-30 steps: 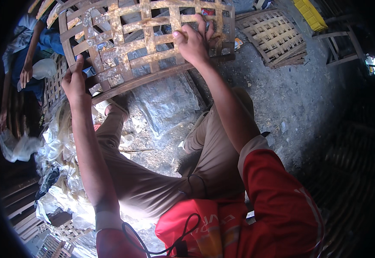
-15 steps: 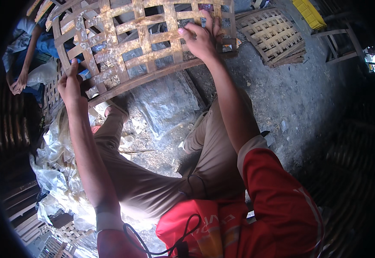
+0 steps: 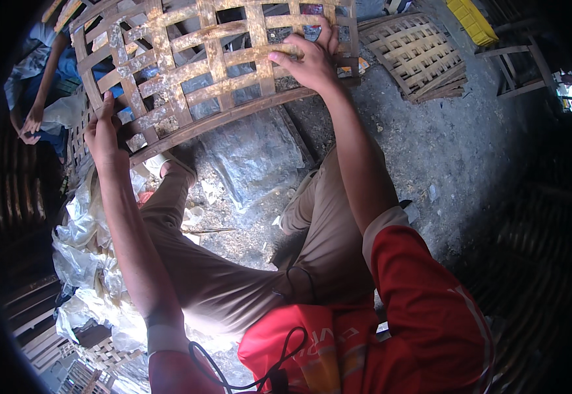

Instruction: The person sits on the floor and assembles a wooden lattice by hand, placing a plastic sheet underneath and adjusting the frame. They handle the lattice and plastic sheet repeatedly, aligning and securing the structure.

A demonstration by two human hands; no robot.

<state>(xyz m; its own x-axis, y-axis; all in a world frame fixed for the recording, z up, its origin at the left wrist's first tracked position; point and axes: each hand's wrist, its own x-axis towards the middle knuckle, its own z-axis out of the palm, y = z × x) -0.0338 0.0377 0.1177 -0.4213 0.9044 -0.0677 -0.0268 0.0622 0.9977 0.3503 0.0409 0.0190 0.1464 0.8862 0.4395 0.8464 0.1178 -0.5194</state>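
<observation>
A woven bamboo rack (image 3: 210,65), its slats stained with pale, rusty-looking residue, is tilted in front of me above my feet. My left hand (image 3: 105,134) is closed on its near left corner, thumb along the top and fingers partly hidden beneath the wooden edge. Over the rack's right end lies my right hand (image 3: 309,59), fingers spread across the slats and touching them, thumb apart from the others. Whether any fingertip reaches through the gaps, I cannot tell.
Several woven racks (image 3: 420,56) lie stacked on the floor at the far right, near a yellow crate (image 3: 471,21). Crumpled clear plastic (image 3: 92,262) is heaped at my left. A grey plastic sheet (image 3: 253,157) lies between my feet. Another person's hand (image 3: 31,125) shows at far left.
The rack and my left hand have shifted slightly to the left. My right hand's fingers have moved a little on the slats, spreading toward the right edge.
</observation>
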